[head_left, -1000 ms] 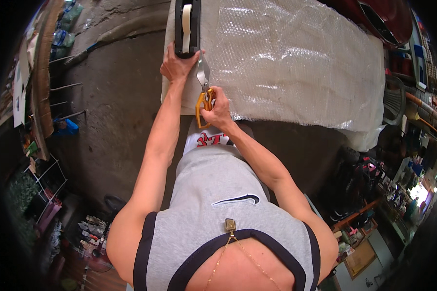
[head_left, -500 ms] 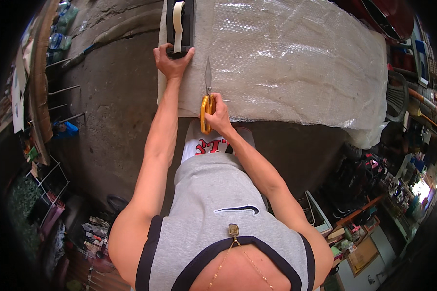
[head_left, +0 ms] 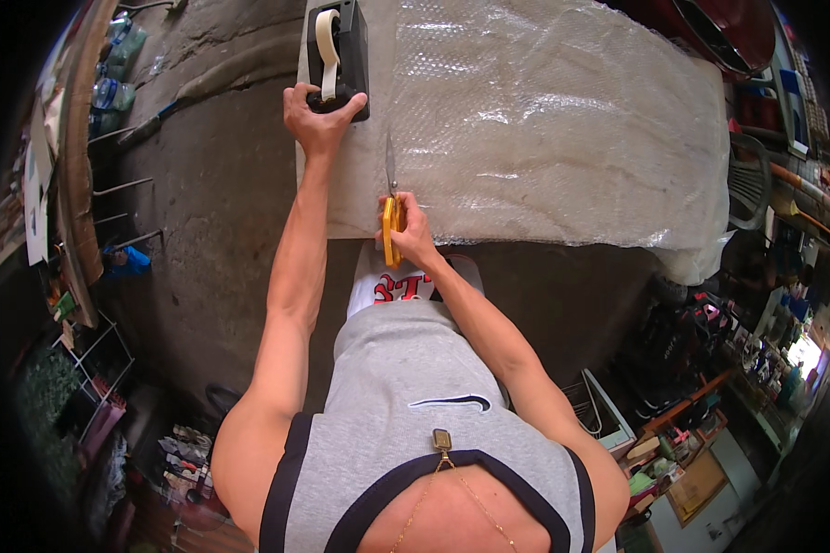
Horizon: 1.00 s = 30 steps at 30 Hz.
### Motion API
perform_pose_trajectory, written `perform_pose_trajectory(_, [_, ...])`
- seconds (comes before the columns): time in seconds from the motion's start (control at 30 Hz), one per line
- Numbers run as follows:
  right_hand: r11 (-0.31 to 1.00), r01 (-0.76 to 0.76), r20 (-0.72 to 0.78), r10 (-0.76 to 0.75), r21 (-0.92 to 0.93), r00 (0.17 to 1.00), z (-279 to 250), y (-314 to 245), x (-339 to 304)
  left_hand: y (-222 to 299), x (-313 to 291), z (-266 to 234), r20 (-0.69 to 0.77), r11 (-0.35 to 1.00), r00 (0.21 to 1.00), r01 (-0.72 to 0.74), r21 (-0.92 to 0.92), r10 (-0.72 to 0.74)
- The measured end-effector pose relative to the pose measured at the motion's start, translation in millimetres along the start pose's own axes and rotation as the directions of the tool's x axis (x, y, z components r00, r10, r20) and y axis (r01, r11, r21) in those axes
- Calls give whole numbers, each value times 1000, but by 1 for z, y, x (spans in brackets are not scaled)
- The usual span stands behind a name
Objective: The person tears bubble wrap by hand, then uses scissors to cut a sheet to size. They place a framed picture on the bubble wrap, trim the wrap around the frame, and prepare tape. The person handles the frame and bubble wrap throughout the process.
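Observation:
My left hand [head_left: 318, 123] is closed round the near end of a black tape dispenser [head_left: 358, 55], thumb on its right side and fingers on its left. The dispenser carries a roll of pale tape [head_left: 326, 41] and is at the left end of the table, with its right side showing. In my right hand [head_left: 409, 230] is a pair of scissors with yellow handles [head_left: 390, 241], just over the table's near edge. The blades point away from me and look closed, beside the left edge of a sheet of bubble wrap [head_left: 553, 138].
The bubble wrap covers most of the pale table top [head_left: 355, 207] and hangs over its near right corner. A dark plastic chair [head_left: 750, 184] stands to the right. Plastic bottles [head_left: 112, 94] and metal prongs [head_left: 124, 187] are at the left. Cluttered shelves line the lower right.
The tape dispenser has turned or tilted slightly in my left hand, so more of its right side shows. The scissors have rotated a little, their blades now narrower to view.

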State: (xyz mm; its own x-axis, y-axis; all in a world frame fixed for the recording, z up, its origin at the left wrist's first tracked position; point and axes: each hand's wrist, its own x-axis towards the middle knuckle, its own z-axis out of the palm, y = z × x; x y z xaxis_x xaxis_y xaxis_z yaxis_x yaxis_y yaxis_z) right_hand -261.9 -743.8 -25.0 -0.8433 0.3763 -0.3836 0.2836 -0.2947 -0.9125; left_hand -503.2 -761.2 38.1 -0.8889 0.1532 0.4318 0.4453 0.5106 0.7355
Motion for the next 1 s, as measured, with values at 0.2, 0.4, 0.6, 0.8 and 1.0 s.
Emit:
perform_pose_trajectory(0.2, [1000, 18, 12, -18, 3, 1000, -3, -4, -1, 28, 2, 0, 75, 991, 990, -118, -63, 122])
perform_pose_trajectory(0.4, [974, 125, -40, -135, -190, 990, -4, -10, -1, 35, -4, 31, 138, 977, 977, -140, -160, 163])
perform_pose_trajectory(0.6, [969, 40, 48, -29, -245, 998, -9, -17, -5, 16, -10, 44, 429, 981, 883, -160, -107, 191])
perform_pose_trajectory(0.8, [935, 90, -11, -100, -343, 995, 4, -26, -5, -6, 18, -5, 470, 973, 869, 217, -79, -155])
perform_pose_trajectory(1.0, [857, 125, -54, -175, -500, 983, 37, -36, 5, -32, -12, -104, 471, 491, 787, 617, -616, -398])
